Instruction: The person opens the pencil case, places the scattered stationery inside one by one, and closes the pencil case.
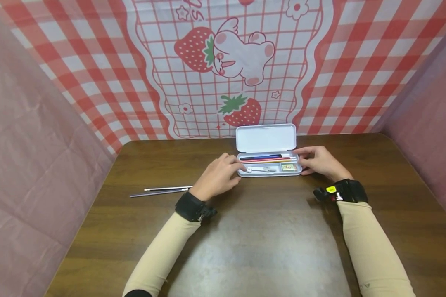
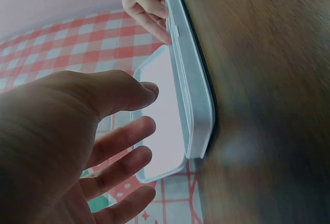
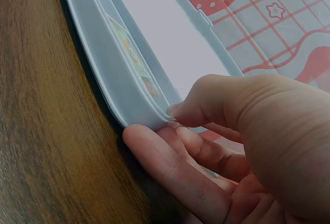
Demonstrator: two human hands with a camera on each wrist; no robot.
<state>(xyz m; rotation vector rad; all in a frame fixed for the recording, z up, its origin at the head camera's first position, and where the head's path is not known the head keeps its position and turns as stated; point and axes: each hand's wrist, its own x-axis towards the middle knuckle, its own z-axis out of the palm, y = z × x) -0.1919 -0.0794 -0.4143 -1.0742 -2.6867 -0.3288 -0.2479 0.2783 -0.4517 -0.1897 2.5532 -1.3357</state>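
Observation:
A pale pencil case [image 1: 267,174] lies with its lid raised near the table's far edge. In it are a blue pen [image 1: 262,157], several coloured pencils [image 1: 267,161], a small white item [image 1: 269,169] too small to name, and a little patterned block [image 1: 288,167], perhaps an eraser. My right hand [image 1: 321,161] pinches the case's right end, thumb on the rim and fingers against the outer wall. Over the left end hovers my left hand [image 1: 218,175]; its fingers are spread and loosely bent, holding nothing in the left wrist view [image 2: 77,131].
To the left of my left hand lie two thin pencils [image 1: 160,191], their right ends behind the wrist. A checked strawberry cloth [image 1: 223,111] hangs right behind the case. Pink fabric [image 1: 41,144] closes off the sides of the wooden table [image 1: 267,231].

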